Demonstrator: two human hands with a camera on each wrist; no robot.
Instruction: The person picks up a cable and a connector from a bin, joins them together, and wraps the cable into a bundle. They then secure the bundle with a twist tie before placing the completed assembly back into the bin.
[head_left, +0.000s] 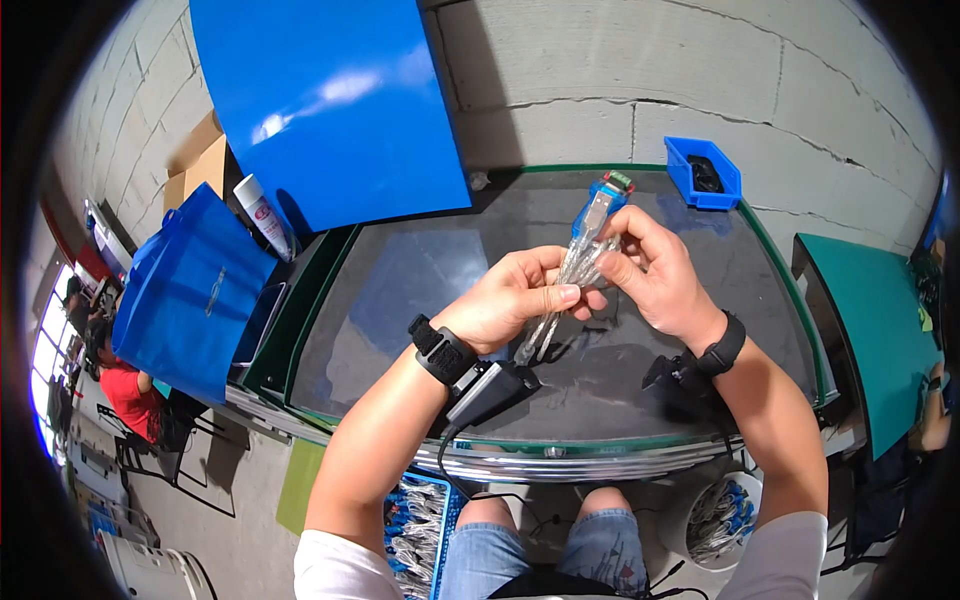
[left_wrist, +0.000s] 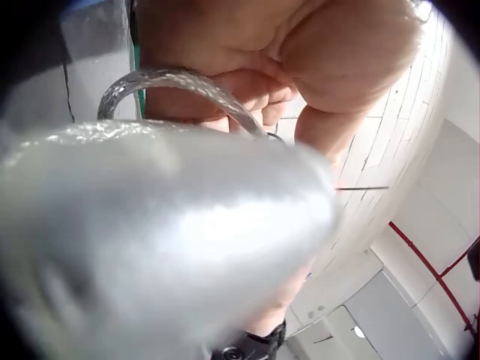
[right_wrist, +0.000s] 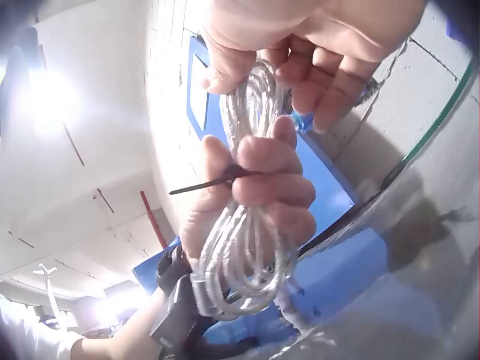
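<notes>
A coiled USB cable (head_left: 577, 268) with clear, silvery insulation is held upright above the dark tabletop. My left hand (head_left: 510, 298) grips the bundle round its middle, the thumb lying across it. Higher up, my right hand (head_left: 660, 275) pinches the coil between thumb and fingers. At the top stand a metal USB plug (head_left: 598, 212) and a blue adapter with a green terminal block (head_left: 619, 181). In the right wrist view a black tie (right_wrist: 206, 184) crosses the bundle at the left fingers, its tail sticking out. A blurred silvery piece (left_wrist: 172, 225) fills much of the left wrist view.
At the table's back right corner is a blue bin (head_left: 728, 188) with black items. A blue panel (head_left: 340, 100), spray can (head_left: 262, 215) and blue bag (head_left: 190, 300) stand left. Below are a blue basket (head_left: 447, 500) and white bucket (head_left: 680, 535), both holding cables.
</notes>
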